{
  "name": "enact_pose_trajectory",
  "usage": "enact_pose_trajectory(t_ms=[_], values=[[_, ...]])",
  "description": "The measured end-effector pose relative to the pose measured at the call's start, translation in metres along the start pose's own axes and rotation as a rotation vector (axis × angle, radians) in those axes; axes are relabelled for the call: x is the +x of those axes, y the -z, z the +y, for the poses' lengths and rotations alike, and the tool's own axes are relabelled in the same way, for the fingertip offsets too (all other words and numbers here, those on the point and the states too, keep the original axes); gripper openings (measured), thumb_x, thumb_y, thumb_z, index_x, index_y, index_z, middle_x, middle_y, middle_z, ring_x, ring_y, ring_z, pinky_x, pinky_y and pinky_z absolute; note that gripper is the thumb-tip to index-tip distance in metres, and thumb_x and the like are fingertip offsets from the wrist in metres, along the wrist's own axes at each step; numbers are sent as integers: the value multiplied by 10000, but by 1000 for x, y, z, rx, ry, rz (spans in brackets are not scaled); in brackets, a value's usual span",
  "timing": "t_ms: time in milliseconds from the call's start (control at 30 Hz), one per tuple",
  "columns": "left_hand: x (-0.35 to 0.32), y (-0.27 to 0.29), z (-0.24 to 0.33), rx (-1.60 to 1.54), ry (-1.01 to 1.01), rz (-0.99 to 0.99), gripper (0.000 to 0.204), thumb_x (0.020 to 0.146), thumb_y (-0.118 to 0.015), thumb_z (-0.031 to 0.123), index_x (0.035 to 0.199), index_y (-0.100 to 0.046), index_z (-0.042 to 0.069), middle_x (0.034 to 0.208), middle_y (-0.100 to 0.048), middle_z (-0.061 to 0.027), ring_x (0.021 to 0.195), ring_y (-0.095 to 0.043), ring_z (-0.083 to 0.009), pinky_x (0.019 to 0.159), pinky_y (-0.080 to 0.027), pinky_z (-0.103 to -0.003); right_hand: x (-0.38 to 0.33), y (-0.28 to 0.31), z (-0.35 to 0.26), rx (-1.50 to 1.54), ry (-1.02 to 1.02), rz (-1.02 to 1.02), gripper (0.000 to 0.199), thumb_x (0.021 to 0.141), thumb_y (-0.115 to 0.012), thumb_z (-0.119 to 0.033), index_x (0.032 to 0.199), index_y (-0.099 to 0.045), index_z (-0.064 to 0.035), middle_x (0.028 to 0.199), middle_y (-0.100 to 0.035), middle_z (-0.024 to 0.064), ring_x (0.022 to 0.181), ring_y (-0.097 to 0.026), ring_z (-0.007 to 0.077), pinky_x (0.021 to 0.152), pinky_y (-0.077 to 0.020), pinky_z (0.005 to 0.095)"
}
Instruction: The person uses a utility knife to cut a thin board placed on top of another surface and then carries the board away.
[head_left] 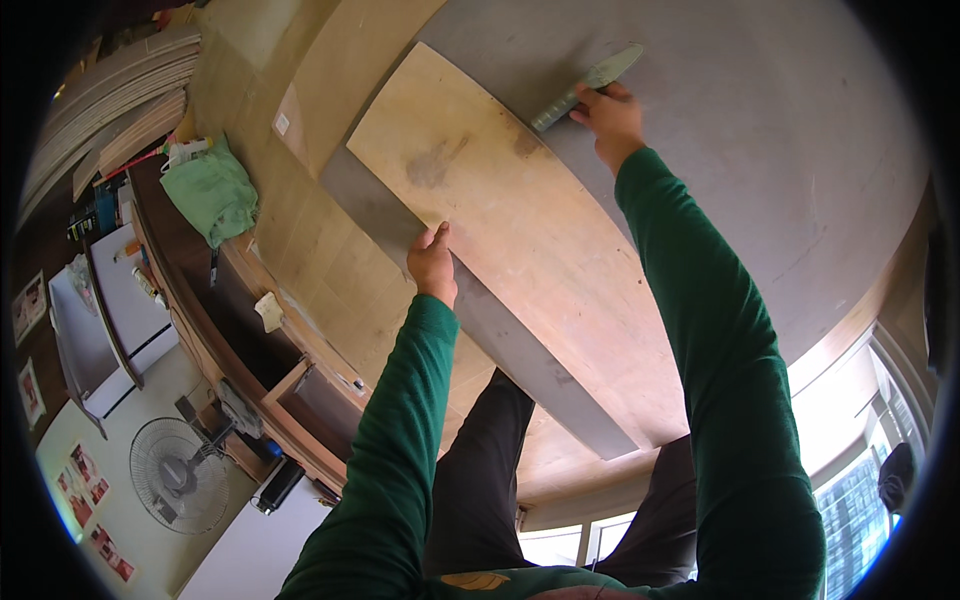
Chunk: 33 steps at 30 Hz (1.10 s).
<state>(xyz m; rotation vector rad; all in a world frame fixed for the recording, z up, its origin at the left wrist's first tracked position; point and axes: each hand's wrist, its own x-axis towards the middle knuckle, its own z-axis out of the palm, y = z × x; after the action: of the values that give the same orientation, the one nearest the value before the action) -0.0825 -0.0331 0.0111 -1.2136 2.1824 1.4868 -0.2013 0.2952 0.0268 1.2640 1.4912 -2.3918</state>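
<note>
A long, pale plywood board [520,215] lies slantwise over a grey sheet [790,130], dark smudges showing near its far half. My left hand [433,265] grips the board's left edge, thumb on top and the other fingers mostly hidden. Beyond the board's right edge, my right hand [613,120] is closed around a green knife-shaped tool [612,66]. Its pointed, pale blade points to the far right, and the ribbed end [555,110] reaches toward the board. The tool is over the grey sheet; whether it touches it, I cannot tell.
Left of the sheets runs tiled floor [320,240]. A brown wooden cabinet [245,310] bears a green cloth bag [212,190]. Stacked planks [120,95] stand at the far left. A fan [180,470] is at the near left; a window [860,490] is near right.
</note>
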Motion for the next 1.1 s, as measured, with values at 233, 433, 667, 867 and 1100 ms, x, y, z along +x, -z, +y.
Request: enact_pose_trajectory(t_ms=[233,433,667,867,1100], values=[[2,-1,6,-16,31,8,486,909,-739,253,1280,-601,-29,1277,-636,-124,1204,-556,-248,1028,-423,-421,3,-6,4,22,25,6,222,891,-703,-84,1085,-665,18,1015,-670,84,867,-640,173,752,-584,296],[-13,-13,18,-73,53,28,477,918,-729,191,1255,-583,-113,1243,-651,-161,1164,-586,-224,1038,-432,-352,6,-4,6,-8,39,-33,217,900,-695,-86,1080,-659,30,1007,-670,90,855,-641,178,747,-589,295],[-11,-12,16,-68,33,21,477,920,-727,193,1254,-584,-115,1238,-654,-162,1153,-590,-223,1035,-434,-351,7,-8,9,-49,38,-58,216,906,-693,-95,1072,-652,37,984,-668,97,813,-640,177,727,-594,295],[-4,-5,14,-57,51,46,607,887,-764,245,1320,-526,-108,1315,-605,-211,1229,-554,-284,1054,-424,-388,4,-13,6,104,26,-2,196,902,-696,-92,1053,-651,25,981,-667,106,799,-642,188,707,-594,300],[-13,-51,85,854,-942,-17,1082,676,-877,462,1508,-350,11,1569,-276,-294,1443,-270,-456,1148,-290,-555,-26,33,-4,118,6,-57,252,953,-610,-140,1166,-589,-6,1035,-628,102,852,-634,236,763,-570,360]])
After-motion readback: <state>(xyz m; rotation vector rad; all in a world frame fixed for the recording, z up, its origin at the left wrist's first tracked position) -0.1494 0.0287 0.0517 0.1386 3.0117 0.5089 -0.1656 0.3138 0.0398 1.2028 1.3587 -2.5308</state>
